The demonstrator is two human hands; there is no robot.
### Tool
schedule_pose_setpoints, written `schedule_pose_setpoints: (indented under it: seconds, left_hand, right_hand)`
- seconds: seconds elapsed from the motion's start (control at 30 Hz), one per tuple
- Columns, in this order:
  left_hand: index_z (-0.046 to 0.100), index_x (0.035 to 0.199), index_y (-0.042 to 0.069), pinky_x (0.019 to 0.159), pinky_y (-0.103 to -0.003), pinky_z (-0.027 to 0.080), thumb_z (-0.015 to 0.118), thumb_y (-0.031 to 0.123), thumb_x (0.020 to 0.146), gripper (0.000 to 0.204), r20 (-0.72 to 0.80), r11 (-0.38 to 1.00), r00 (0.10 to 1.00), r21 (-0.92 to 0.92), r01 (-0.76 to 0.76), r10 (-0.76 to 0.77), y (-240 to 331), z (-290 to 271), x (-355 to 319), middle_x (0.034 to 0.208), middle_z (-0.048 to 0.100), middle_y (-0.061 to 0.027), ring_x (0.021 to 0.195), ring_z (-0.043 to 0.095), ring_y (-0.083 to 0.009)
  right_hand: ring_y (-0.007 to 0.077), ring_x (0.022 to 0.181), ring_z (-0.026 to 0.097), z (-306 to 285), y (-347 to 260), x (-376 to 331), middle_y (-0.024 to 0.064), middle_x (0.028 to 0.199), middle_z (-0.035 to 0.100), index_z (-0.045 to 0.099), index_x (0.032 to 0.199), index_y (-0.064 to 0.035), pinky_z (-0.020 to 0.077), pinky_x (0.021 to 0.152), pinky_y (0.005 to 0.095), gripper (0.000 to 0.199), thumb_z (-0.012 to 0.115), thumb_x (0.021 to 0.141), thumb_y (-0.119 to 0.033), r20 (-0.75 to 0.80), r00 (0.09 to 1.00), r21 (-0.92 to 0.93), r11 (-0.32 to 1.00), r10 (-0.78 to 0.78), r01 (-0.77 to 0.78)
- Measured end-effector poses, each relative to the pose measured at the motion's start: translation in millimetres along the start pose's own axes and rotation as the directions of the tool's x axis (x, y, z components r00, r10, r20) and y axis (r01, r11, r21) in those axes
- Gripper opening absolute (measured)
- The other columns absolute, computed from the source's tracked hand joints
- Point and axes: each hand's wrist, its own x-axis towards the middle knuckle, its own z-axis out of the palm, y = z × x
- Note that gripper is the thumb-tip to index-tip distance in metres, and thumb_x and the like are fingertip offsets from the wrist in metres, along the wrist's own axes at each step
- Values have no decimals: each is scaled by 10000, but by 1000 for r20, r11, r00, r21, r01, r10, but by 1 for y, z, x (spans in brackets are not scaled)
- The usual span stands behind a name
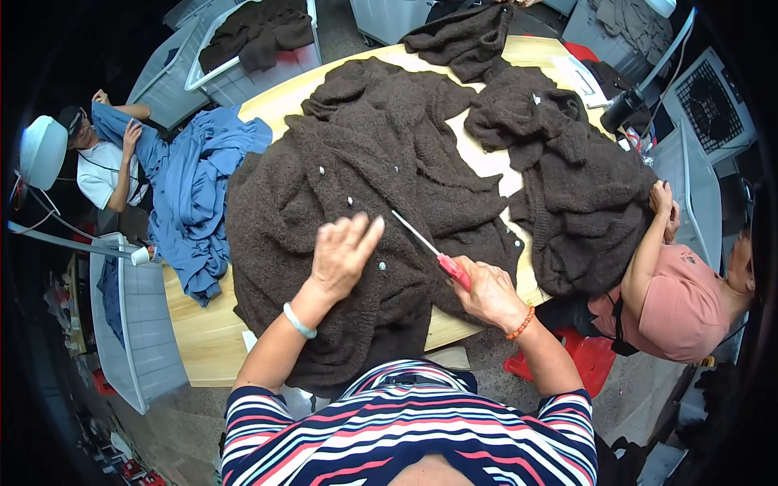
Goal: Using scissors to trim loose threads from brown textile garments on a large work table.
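Note:
A large dark brown knitted garment (324, 154) lies in loose folds on the table in front of me. Small light-coloured bits, perhaps buttons or tags, dot it, one of them (382, 266) between my hands. My left hand (340, 257) is over the garment with its fingers stretched out, slightly smeared by motion and holding nothing. In my right hand (488, 290) is a red-handled tool (417, 235) with a long thin metal shaft. Its tip points up and left over the cloth; I cannot make out its exact kind.
Blue garments (194, 178) are piled at the left, where a person (109, 166) holds one up. More brown knitwear (579, 202) lies at the right beside a person in pink (677, 304). Grey bins (146, 332) flank the wooden table (198, 348). A red stool (587, 360) stands below right.

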Motion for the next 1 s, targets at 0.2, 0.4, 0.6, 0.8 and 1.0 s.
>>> schedule_pose_setpoints:
  seconds: [0.2,0.4,0.6,0.8,1.0]
  left_hand:
    - [640,949,58,710,-366,451,708,131,772,203,217,945,942,-149,291,-256,19,26,-19,875,562,-77,828,547,-253]
    - [629,823,50,712,-398,498,653,48,763,65,214,876,929,-324,358,-300,7,49,-22,839,547,-114,801,565,-291]
    - [652,692,142,645,-419,436,752,299,637,194,255,955,938,-119,271,-235,23,3,-6,799,563,-62,795,554,-262]
    - [605,780,125,734,-336,399,530,167,826,97,348,992,934,-75,105,-73,49,44,-23,808,549,-37,815,534,-203]
    - [545,772,96,700,-348,389,579,151,824,83,38,947,985,-272,174,-170,52,49,-49,793,504,-60,786,522,-219]
  right_hand:
    - [392,765,652,-1,-2,-27,219,749,642,578,1059,-84,510,683,501,222,604,878,-210,174,984,-59,997,-39,50]
    - [369,762,662,-1,-13,-37,205,758,660,602,1074,-97,507,699,472,235,604,870,-214,305,952,-97,994,-14,45]
    - [357,801,626,1,-14,-36,162,799,618,576,1095,-129,503,708,473,293,625,806,-135,84,984,-88,982,-158,165]
    - [396,729,644,10,8,-62,193,745,652,629,949,-109,506,686,498,256,705,746,-245,159,984,-240,963,-83,120]
    - [401,790,613,1,-13,-59,189,862,648,618,1018,-85,489,644,497,174,564,931,-225,196,969,-179,966,-151,187]
